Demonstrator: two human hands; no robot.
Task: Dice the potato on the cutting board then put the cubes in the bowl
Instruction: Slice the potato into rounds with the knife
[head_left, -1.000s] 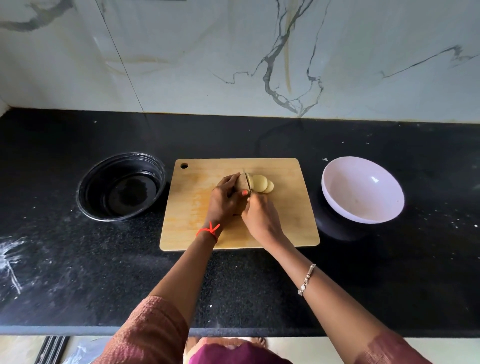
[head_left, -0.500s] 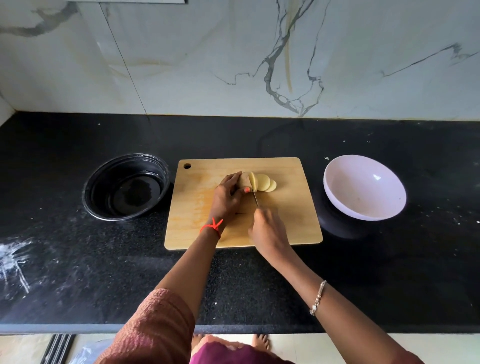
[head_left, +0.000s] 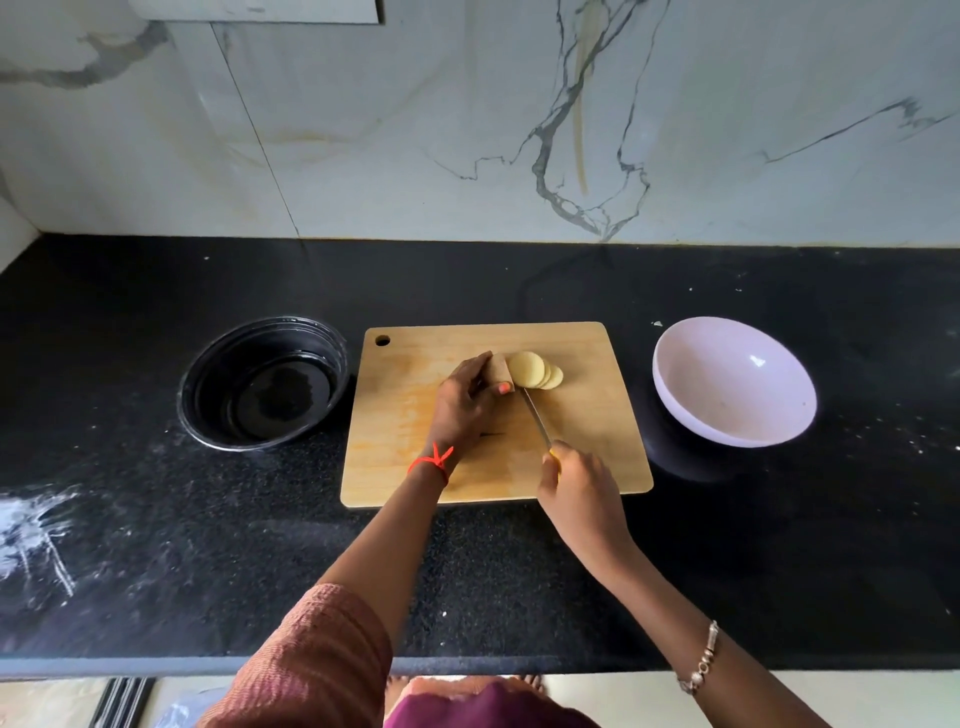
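slicing potato (head_left: 501, 370) with knife (head_left: 535, 415)

Left grip (head_left: 462, 405) curled palm-down and farther forward, right grip (head_left: 576, 488) fisted, knuckles up, nearer the body.

Two bowls (head_left: 262, 384) (head_left: 727, 400), one board (head_left: 597, 415) (one knife (head_left: 535, 418))

We see the wooden board (head_left: 592, 431) lying flat on the table, its hanging hole at the 10 o'clock corner. On its far half lies the potato (head_left: 500, 370), brown-skinned and partly cut. A few pale round slices (head_left: 535, 370) overlap at its 3 o'clock side. The knife (head_left: 536, 418) reaches the cut face from 5 o'clock. The white bowl (head_left: 727, 400) stands at the board's 3 o'clock, apart.
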